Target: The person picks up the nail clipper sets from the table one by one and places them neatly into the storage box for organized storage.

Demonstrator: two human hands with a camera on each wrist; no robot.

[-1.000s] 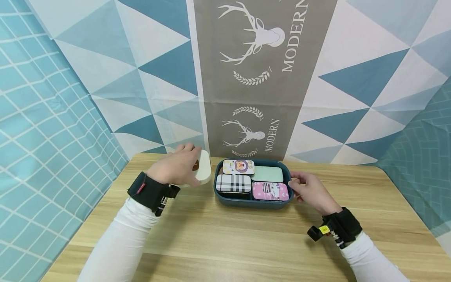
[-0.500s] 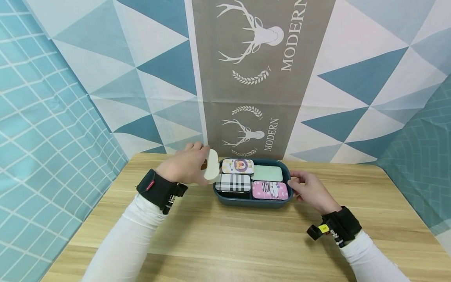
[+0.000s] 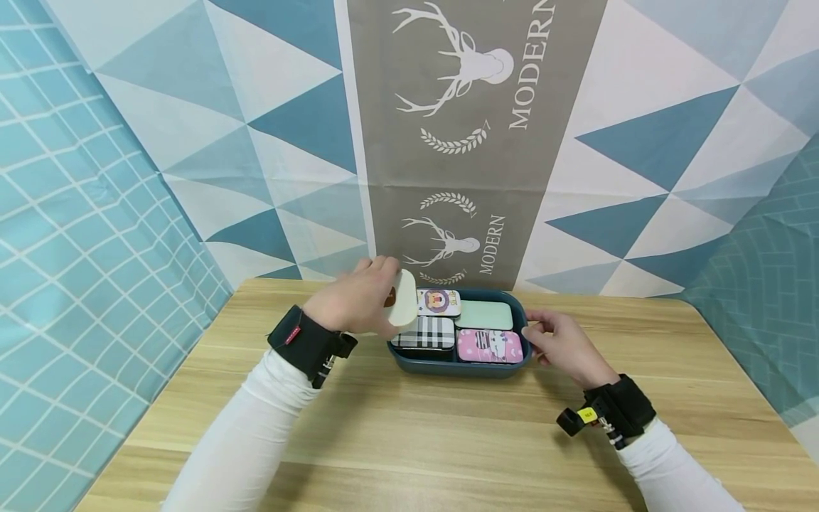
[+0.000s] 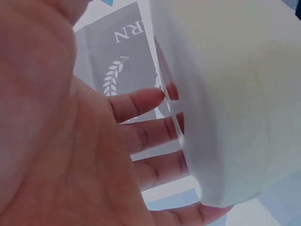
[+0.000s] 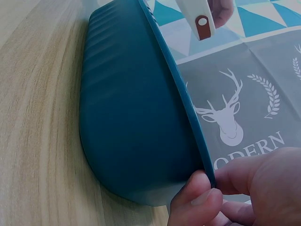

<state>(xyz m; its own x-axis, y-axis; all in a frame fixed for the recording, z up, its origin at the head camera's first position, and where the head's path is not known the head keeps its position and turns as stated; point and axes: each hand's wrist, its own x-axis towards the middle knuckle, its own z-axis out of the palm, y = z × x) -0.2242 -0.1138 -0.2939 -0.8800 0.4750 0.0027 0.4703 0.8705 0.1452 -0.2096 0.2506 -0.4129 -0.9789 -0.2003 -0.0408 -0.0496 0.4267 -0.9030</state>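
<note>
My left hand [image 3: 355,297] grips a cream lid [image 3: 404,299], held tilted above the left end of a dark blue storage box [image 3: 441,368]. A brown tab with a stud [image 5: 203,29] on the lid shows in the right wrist view. My right hand [image 3: 566,348] pinches the box's right rim between thumb and fingers. Inside the box lie a lion-print tin [image 3: 438,303], a plaid tin [image 3: 434,333], a pale green tin [image 3: 485,315] and a pink cat tin [image 3: 490,346]. The lid covers the box's far left corner from the head camera.
The box stands on a wooden table [image 3: 448,441], near its back edge. Behind it hangs a cloth [image 3: 448,171] printed with deer and triangles. A blue tiled-pattern cloth [image 3: 83,235] rises at the left.
My left hand has carried the lid rightward, from beside the box to over its left end. The right hand has stayed on the rim, and the box has not visibly moved.
</note>
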